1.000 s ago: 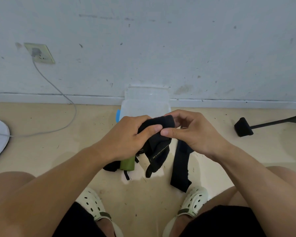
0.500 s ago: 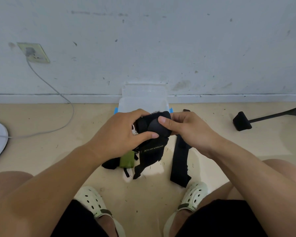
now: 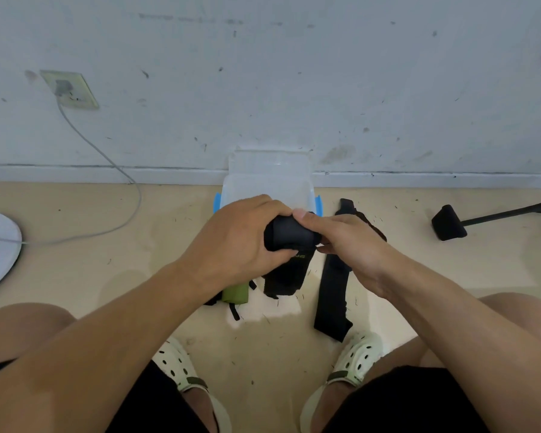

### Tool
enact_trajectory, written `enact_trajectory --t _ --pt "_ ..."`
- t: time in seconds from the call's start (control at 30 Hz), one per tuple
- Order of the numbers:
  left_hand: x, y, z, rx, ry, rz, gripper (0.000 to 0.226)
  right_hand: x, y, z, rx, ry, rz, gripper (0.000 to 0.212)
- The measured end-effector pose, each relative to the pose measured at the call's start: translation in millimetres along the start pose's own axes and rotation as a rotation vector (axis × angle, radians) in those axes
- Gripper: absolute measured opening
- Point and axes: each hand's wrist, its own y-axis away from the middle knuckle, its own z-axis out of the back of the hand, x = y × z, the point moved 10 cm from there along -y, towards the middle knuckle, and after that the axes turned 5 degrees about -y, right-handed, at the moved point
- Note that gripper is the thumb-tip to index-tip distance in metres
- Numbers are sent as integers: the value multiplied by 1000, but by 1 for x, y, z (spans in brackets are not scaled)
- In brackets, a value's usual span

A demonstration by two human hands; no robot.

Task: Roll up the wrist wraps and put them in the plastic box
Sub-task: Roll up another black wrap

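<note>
Black wrist wrap (image 3: pixel 289 235) mid-roll, held in air just before plastic box (image 3: pixel 267 179). Left hand (image 3: pixel 241 242) curled round roll, keeping coil tight; right hand (image 3: pixel 347 242) pinching other end, thumb on top to turn it. Tail (image 3: pixel 283 276) hanging, unrolled. Second wrap (image 3: pixel 333 289) flat on floor, awaiting turn.

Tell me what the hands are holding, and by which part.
Both hands, left and right, grip one black wrist wrap by its rolled-up end; the unrolled tail hangs below.
</note>
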Motion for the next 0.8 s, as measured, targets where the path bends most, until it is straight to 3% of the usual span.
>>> enact_trajectory --t 0.1,0.23,0.4,0.6,0.73,0.8 --pt "5 -2 3 16 42 51 42 6 3 -1 26 64 24 55" --pt "12 -2 3 40 94 133 29 24 13 0 55 57 145 36" --pt "22 1 -1 65 257 217 17 44 18 5 87 61 315 37" --pt "20 0 -5 70 431 232 28 52 20 0 160 54 428 62" --pt "20 -2 -5 81 448 270 43 54 20 2 110 50 462 51" --pt "23 -2 -5 86 457 299 31 51 18 4 73 61 448 46"
